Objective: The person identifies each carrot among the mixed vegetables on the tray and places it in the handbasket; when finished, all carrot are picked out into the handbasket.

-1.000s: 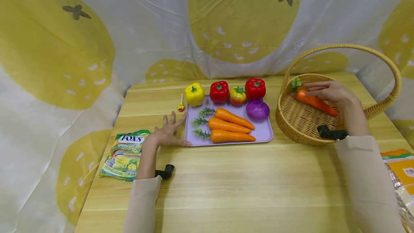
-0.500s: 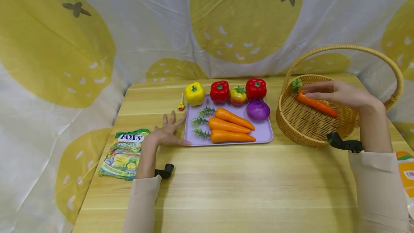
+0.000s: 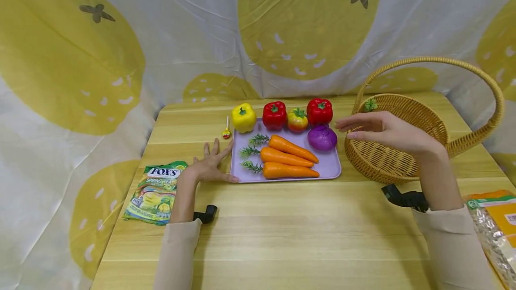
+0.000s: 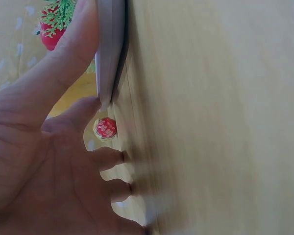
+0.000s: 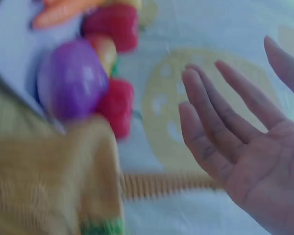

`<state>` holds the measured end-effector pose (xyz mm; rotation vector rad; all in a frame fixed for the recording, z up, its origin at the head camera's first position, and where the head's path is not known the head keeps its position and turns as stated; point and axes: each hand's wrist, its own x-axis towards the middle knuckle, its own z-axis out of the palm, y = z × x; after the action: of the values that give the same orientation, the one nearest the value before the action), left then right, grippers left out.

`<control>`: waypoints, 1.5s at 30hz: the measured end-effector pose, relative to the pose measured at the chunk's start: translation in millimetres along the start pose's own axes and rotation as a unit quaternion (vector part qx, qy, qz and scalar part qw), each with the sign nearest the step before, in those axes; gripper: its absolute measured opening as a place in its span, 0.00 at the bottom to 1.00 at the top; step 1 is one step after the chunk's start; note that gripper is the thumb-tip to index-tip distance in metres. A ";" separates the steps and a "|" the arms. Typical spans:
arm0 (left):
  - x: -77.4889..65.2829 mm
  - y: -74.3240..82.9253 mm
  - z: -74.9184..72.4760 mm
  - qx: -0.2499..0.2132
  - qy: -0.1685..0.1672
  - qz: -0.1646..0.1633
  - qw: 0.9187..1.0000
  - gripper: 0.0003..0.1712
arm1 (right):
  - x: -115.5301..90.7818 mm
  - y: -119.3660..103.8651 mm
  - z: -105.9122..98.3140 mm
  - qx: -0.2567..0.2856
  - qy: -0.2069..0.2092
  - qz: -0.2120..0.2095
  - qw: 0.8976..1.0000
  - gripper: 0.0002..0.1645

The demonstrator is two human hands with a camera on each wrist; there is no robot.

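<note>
With fingers spread, my left hand (image 3: 209, 164) rests at the left edge of the lilac tray (image 3: 330, 164); in the left wrist view its thumb touches the tray's side. On the tray lie three toy carrots (image 3: 288, 170), a purple onion (image 3: 322, 138), two red bell peppers (image 3: 274, 115), a yellow bell pepper (image 3: 243, 118) and a red-yellow tomato (image 3: 297, 120). My right hand (image 3: 397, 134), holding nothing, hovers over the near-left rim of the wicker basket (image 3: 379, 169), its straight fingers pointing at the onion. Behind it shows the green top (image 3: 370, 104) of a carrot, whose body is hidden.
A lollipop (image 3: 226, 134) lies left of the tray. The green candy bag (image 3: 155, 194) is beside my left forearm, and an orange packet (image 3: 496, 223) sits at the right edge. The basket's tall handle (image 3: 435, 59) arches above it. A patterned cloth (image 3: 193, 35) hangs behind the table.
My right hand has let go of the carrot in the basket and moved left, out toward the tray. The left hand stays at the tray's edge.
</note>
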<state>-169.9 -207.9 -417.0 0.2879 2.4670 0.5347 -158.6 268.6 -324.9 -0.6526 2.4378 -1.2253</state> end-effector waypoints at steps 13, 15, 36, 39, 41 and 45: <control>-0.4 -2.1 0.2 -0.001 0.002 -0.001 1.000 0.70 | 65.0 -9.1 69.4 0.068 -0.021 -0.030 0.997 0.28; -0.4 -1.4 0.3 0.000 0.001 -0.001 1.000 0.70 | 71.5 -8.2 76.3 0.069 -0.009 -0.034 0.997 0.28; 0.4 -0.2 -1.7 0.002 -0.001 -0.003 1.000 0.70 | 113.8 8.1 111.9 0.112 -0.006 0.040 0.993 0.28; 0.7 -0.2 -1.3 0.003 0.000 -0.003 1.000 0.70 | 117.4 10.0 114.5 0.124 -0.005 0.044 0.991 0.27; 0.5 0.4 -0.9 0.003 0.000 -0.003 1.000 0.70 | 119.6 11.7 116.3 0.126 -0.003 0.046 0.991 0.27; 1.1 0.5 0.2 -0.001 -0.001 -0.003 1.000 0.70 | 122.9 13.9 118.8 0.128 -0.006 0.052 0.990 0.26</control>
<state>-170.7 -207.0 -417.5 0.2786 2.4646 0.5342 -207.7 131.3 -415.4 -0.4530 2.2216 -1.4535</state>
